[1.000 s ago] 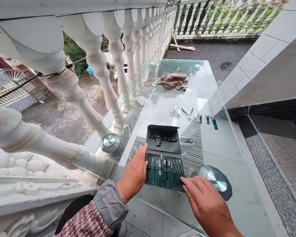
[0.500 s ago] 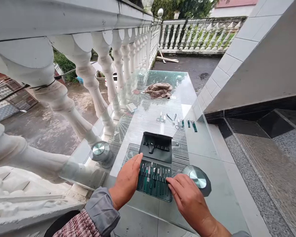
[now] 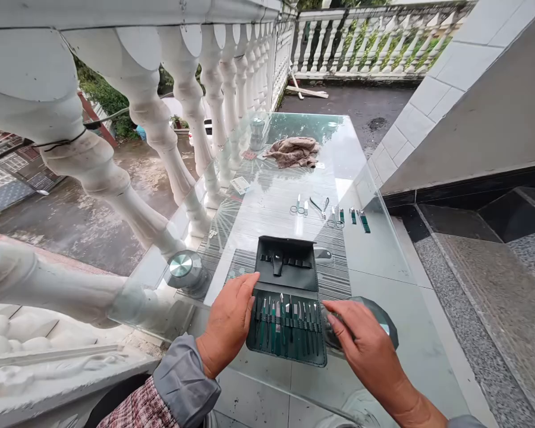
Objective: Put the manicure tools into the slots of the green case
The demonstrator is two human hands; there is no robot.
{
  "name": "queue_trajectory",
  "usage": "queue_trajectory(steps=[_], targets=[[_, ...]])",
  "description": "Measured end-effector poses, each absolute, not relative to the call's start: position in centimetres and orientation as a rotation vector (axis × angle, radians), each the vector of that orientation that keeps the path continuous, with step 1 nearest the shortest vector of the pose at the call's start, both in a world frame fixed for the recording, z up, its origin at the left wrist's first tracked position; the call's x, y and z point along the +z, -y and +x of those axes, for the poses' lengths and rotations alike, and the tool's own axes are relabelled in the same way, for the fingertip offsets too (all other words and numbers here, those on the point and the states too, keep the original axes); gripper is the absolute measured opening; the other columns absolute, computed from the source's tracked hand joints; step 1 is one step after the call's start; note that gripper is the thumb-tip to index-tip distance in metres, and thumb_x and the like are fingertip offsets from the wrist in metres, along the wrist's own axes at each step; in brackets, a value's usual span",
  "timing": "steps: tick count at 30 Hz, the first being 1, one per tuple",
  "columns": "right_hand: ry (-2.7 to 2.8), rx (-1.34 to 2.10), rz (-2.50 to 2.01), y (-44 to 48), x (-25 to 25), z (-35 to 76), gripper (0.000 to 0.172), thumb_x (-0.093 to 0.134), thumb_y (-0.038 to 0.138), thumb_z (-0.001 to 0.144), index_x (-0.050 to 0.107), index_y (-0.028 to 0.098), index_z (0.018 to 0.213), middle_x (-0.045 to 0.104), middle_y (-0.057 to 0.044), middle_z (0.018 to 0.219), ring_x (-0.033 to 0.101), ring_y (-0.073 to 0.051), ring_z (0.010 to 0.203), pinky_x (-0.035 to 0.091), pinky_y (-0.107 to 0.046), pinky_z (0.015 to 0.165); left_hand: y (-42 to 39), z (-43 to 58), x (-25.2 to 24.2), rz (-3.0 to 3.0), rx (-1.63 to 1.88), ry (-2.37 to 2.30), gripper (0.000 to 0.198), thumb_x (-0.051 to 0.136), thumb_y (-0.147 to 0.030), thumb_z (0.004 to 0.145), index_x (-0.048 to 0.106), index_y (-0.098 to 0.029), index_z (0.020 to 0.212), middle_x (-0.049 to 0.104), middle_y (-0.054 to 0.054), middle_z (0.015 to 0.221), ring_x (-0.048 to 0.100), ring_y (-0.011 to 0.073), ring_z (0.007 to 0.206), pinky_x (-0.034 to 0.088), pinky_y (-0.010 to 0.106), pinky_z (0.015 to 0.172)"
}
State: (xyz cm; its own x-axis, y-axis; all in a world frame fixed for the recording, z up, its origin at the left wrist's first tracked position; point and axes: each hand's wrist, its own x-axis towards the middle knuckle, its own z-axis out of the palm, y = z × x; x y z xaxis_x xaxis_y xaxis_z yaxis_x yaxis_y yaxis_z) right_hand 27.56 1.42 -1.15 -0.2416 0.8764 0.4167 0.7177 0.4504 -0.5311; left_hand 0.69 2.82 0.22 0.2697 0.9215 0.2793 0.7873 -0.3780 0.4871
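An open black case (image 3: 288,297) of green-handled manicure tools lies on a glass table (image 3: 383,261). My left hand (image 3: 226,324) rests flat against the case's left edge, fingers stretched out. At the lower right corner of the case, my right hand (image 3: 361,345) lies with its fingers extended and touching the case's right side. Several loose tools (image 3: 327,211), scissors and clippers among them, lie in a row farther back on the glass.
A crumpled brown cloth (image 3: 294,151) sits at the table's far end. Round metal table fittings show at the left (image 3: 183,266) and under my right hand. A white balustrade (image 3: 182,101) runs along the left; a tiled wall (image 3: 450,101) rises on the right.
My right hand has shifted up along the case's right edge, covering more of the metal fitting. The left hand stays at the left edge. The view has shifted slightly.
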Motion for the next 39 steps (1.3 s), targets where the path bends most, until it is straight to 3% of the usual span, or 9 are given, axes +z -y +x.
queue_trajectory(steps=[3, 7, 10, 15, 21, 32, 35, 39], targets=[[1.996, 0.318, -1.37, -1.3, -1.2, 27.5, 0.018, 0.051, 0.023, 0.097, 0.061, 0.02, 0.111, 0.069, -0.006, 0.098, 0.064, -0.019, 0.089, 0.053, -0.033, 0.079, -2.4, 0.8, 1.1, 2.289, 0.656, -1.599, 0.022, 0.046, -0.01, 0.094, 0.06, -0.017, 0.109, 0.065, 0.007, 0.104, 0.06, 0.0216, 0.094, 0.053, 0.035, 0.083], [1.995, 0.374, -1.395, -0.9, -0.8, 27.0, 0.013, 0.05, 0.025, 0.097, 0.061, 0.022, 0.102, 0.068, -0.003, 0.09, 0.063, -0.016, 0.079, 0.052, -0.029, 0.07, -1.5, 1.0, 2.2, 2.304, 0.401, -1.685, 0.007, 0.059, -0.014, 0.092, 0.061, -0.018, 0.086, 0.062, 0.003, 0.087, 0.055, 0.0204, 0.081, 0.048, 0.032, 0.072], [2.011, 0.371, -1.414, -0.8, -0.8, 26.6, 0.013, 0.049, 0.026, 0.097, 0.061, 0.021, 0.096, 0.067, -0.003, 0.085, 0.062, -0.017, 0.078, 0.05, -0.031, 0.069, -0.9, 1.2, 2.6, 2.31, 0.277, -1.7, 0.016, 0.071, -0.027, 0.087, 0.059, -0.018, 0.079, 0.06, 0.002, 0.083, 0.054, 0.0199, 0.078, 0.044, 0.031, 0.068], [2.134, 0.276, -1.385, -1.1, -1.3, 26.0, 0.016, 0.047, 0.023, 0.097, 0.06, 0.02, 0.089, 0.065, -0.006, 0.086, 0.06, -0.021, 0.083, 0.047, -0.035, 0.074, -0.2, 1.4, 2.7, 2.341, 0.127, -1.682, 0.029, 0.078, -0.039, 0.08, 0.058, -0.018, 0.078, 0.06, 0.003, 0.082, 0.054, 0.0202, 0.077, 0.04, 0.031, 0.066], [2.175, 0.229, -1.374, -1.5, -1.5, 25.5, 0.021, 0.044, 0.021, 0.099, 0.06, 0.02, 0.086, 0.061, -0.006, 0.082, 0.058, -0.02, 0.079, 0.045, -0.034, 0.072, -0.6, 1.3, 2.2, 2.247, 0.076, -1.661, 0.021, 0.071, -0.026, 0.085, 0.057, -0.019, 0.071, 0.061, 0.001, 0.075, 0.056, 0.0189, 0.076, 0.036, 0.029, 0.062], [2.201, 0.236, -1.411, -2.4, -1.5, 25.7, 0.022, 0.043, 0.025, 0.098, 0.059, 0.02, 0.084, 0.059, -0.003, 0.076, 0.056, -0.017, 0.071, 0.042, -0.03, 0.064, -1.2, 1.2, 1.9, 2.143, 0.067, -1.636, 0.016, 0.064, -0.014, 0.077, 0.056, -0.019, 0.064, 0.063, 0.001, 0.071, 0.058, 0.0176, 0.074, 0.033, 0.027, 0.059], [2.205, 0.219, -1.42, -2.5, -1.5, 25.7, 0.023, 0.042, 0.027, 0.099, 0.06, 0.021, 0.085, 0.061, -0.003, 0.077, 0.057, -0.017, 0.07, 0.042, -0.03, 0.063, -1.2, 1.1, 2.0, 2.13, 0.07, -1.632, 0.017, 0.064, -0.017, 0.079, 0.057, -0.019, 0.064, 0.063, 0.001, 0.07, 0.057, 0.0175, 0.073, 0.034, 0.027, 0.059], [2.206, 0.199, -1.418, -2.5, -1.7, 25.8, 0.024, 0.042, 0.03, 0.1, 0.061, 0.021, 0.089, 0.063, -0.004, 0.079, 0.059, -0.018, 0.072, 0.044, -0.031, 0.065, -1.7, 0.5, 2.5, 2.087, 0.086, -1.621, 0.023, 0.054, -0.02, 0.092, 0.06, -0.019, 0.07, 0.064, 0.001, 0.074, 0.058, 0.0173, 0.075, 0.038, 0.028, 0.064]])
